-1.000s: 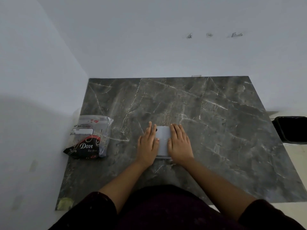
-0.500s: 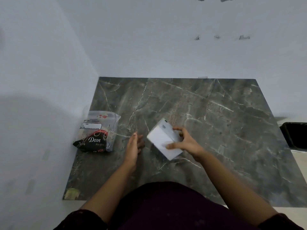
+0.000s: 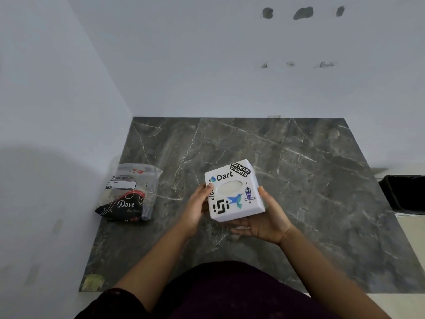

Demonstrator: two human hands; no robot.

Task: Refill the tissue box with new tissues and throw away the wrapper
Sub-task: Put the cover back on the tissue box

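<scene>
A white cube tissue box [image 3: 233, 192] covered in stickers is held above the dark marble slab, its oval opening facing me. My left hand [image 3: 197, 209] grips its left side with the thumb on the top face. My right hand [image 3: 264, 221] cups it from the right and underneath. A clear plastic pack of new tissues [image 3: 130, 192], with a black Dove label at its near end, lies on the slab to the left of my hands, close to the wall.
The marble slab [image 3: 299, 180] fills a corner between two pale walls. A black bin [image 3: 404, 192] stands beyond the slab's right edge. A small greenish patch [image 3: 93, 282] marks the slab's near left corner.
The box lay flat under both hands, then my right hand tilted it up. Now both hands hold it lifted and turned over, with the stickered opening side facing me.
</scene>
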